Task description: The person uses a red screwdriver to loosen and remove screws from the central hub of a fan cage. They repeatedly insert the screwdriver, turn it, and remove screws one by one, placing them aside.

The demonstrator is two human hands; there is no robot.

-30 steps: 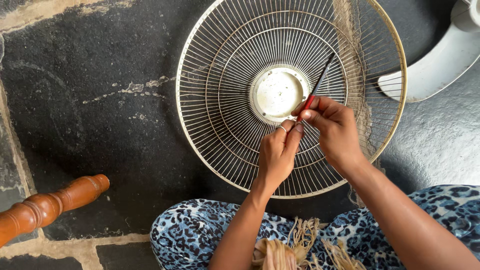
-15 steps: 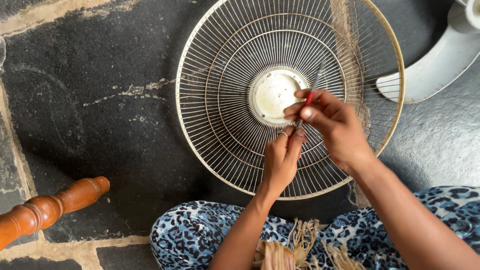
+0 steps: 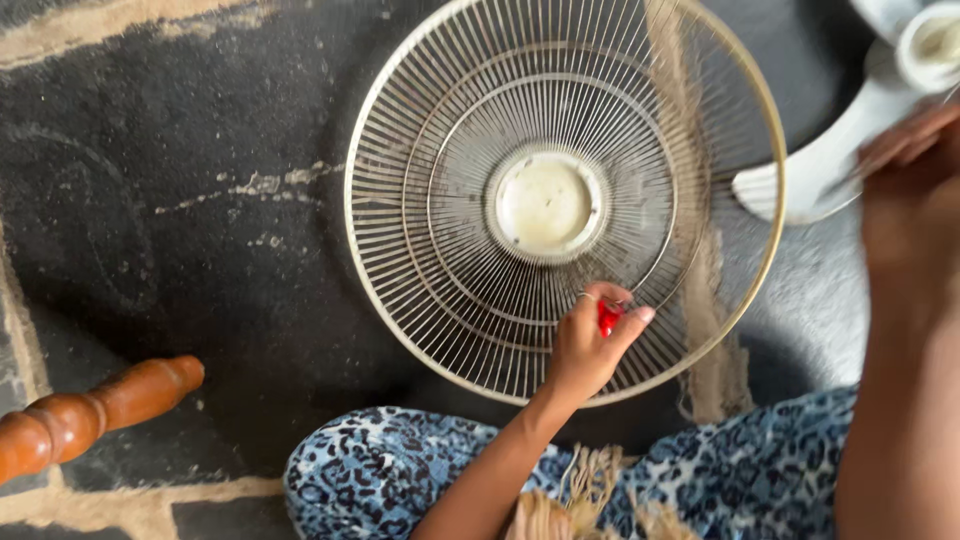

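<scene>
Two hands working: my left hand (image 3: 585,345) pinches a red-handled tool (image 3: 607,318) on the fan grille (image 3: 440,130); right hand (image 3: 915,190), blurred, grip unclear.

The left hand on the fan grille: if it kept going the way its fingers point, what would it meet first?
Probably the round cream hub of the fan grille; the left hand, pinching a small red object, points toward it.

The fan guard (image 3: 470,260) is thin wire metal, dull and dusty, with a matt cream plastic disc (image 3: 547,203) at its centre. At four o'clock sits a glossy red plastic handle (image 3: 607,318). The floor (image 3: 180,220) is rough dark stone; at eight o'clock lies a turned leg (image 3: 90,415) of polished wood.
</scene>
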